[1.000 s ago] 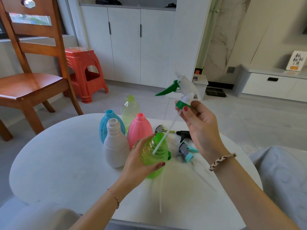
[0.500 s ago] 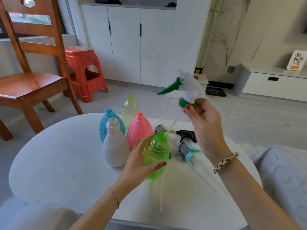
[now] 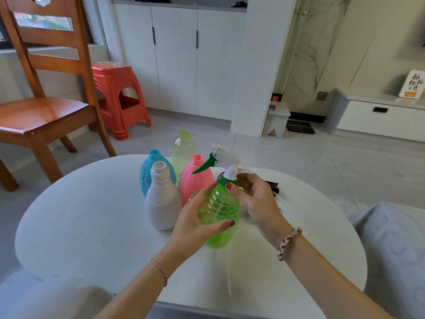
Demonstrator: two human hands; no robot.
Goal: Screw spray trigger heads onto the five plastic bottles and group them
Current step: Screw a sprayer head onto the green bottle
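The green bottle [image 3: 218,215] stands tilted a little in my grasp, its base on the white round table [image 3: 80,226] near the middle, toward the near edge. My left hand [image 3: 195,224] wraps its body from the left, thumb across the front and fingers curled behind. The white and green spray trigger head [image 3: 224,165] sits on the bottle's neck, its green lever pointing left. My right hand [image 3: 253,201] pinches the green collar of that head, thumb on the near side, fingers curled behind it.

Just left of the green bottle stands the white bottle [image 3: 162,199], uncapped and upright. Behind it is the blue bottle [image 3: 147,171], and beside that the pink bottle [image 3: 194,178], both with open necks. The pale yellow-green bottle [image 3: 182,148] stands farthest back, close to the far edge. A loose clear tube [image 3: 228,272] lies on the table in front of the green bottle, running toward the near edge. Past my right hand, toward the right edge, a dark trigger head [image 3: 273,186] shows partly.

Off the table, a wooden chair [image 3: 46,107] stands to the left with a red plastic stool [image 3: 117,95] behind it.
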